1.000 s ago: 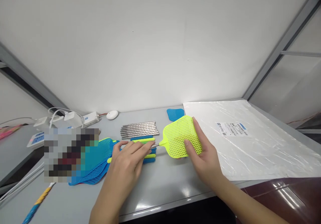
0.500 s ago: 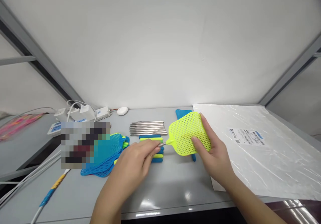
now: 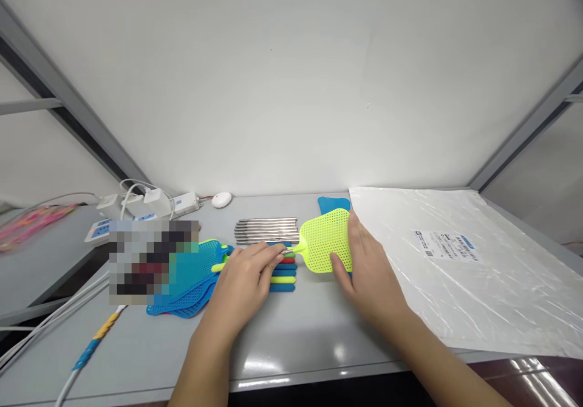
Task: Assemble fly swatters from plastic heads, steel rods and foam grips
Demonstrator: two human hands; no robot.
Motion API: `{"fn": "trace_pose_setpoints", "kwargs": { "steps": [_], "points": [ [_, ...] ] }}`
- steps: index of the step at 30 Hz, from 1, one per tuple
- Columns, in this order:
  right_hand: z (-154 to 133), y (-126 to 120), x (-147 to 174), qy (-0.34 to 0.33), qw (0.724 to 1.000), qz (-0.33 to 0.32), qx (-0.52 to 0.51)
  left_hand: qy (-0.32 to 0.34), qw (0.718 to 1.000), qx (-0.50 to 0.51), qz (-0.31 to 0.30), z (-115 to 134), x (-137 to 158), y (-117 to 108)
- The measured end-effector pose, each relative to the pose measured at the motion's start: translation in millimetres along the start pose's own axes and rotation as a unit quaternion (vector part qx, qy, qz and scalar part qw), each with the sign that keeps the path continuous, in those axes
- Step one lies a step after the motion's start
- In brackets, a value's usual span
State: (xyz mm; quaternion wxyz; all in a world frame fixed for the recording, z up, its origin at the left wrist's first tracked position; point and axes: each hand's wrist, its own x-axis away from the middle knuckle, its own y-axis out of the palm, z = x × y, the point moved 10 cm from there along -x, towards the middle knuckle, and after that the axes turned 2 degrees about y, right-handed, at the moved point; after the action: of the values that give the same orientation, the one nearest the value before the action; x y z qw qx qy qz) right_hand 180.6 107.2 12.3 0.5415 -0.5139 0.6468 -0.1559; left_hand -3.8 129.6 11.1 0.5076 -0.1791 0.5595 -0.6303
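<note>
A yellow-green fly swatter (image 3: 324, 243) lies across both my hands, its perforated head to the right. My left hand (image 3: 246, 273) is closed round its metal rod, just short of the neck; a yellow-green handle end (image 3: 218, 268) pokes out on the hand's other side. My right hand (image 3: 371, 267) grips the head's right edge, thumb on the front face and fingers mostly hidden behind. Beneath the left hand are several coloured handles (image 3: 283, 280) in a row, partly covered. Behind them lies a row of metal rods (image 3: 266, 231).
Blue swatter heads (image 3: 182, 294) are stacked at left, beside a pixelated patch. A blue piece (image 3: 333, 204) lies behind the yellow-green head. White plastic packaging (image 3: 455, 291) with a label covers the right side. Power strips (image 3: 98, 232), cables and a white round case (image 3: 221, 200) stand at back left.
Both hands have shifted slightly left with the swatter, which now sits lower and flatter over the handles. The right hand has turned more upright along the head's edge.
</note>
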Motion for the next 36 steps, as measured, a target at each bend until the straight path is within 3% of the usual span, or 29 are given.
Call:
{"fn": "trace_pose_setpoints", "kwargs": {
  "steps": [6,10,16,20,29,32,36],
  "points": [
    [-20.6,7.5,4.4,-0.03,0.989,-0.005,0.143,0.016,0.999,-0.019,0.021,14.0,1.1,0.8],
    [-40.6,17.2,8.8,-0.08,0.982,-0.019,0.172,0.055,0.997,-0.056,0.005,39.4,-3.4,9.9],
    [-41.0,27.0,7.3,-0.13,0.972,-0.056,0.19,0.119,0.988,-0.094,-0.04,65.0,-11.6,22.1],
    [-37.8,28.6,4.9,-0.147,0.965,-0.097,0.194,0.108,0.985,-0.105,-0.085,56.8,-8.7,28.0],
    [-10.2,8.1,-4.9,-0.153,0.954,-0.077,0.247,0.065,0.99,-0.11,-0.052,25.4,4.3,0.0],
    [-23.5,4.9,-2.2,-0.168,0.953,-0.047,0.247,0.064,0.99,-0.12,-0.043,29.5,5.1,1.6],
    [-61.6,15.5,3.1,-0.211,0.955,-0.047,0.202,0.071,0.991,-0.109,-0.035,38.6,4.2,6.4]
  ]
}}
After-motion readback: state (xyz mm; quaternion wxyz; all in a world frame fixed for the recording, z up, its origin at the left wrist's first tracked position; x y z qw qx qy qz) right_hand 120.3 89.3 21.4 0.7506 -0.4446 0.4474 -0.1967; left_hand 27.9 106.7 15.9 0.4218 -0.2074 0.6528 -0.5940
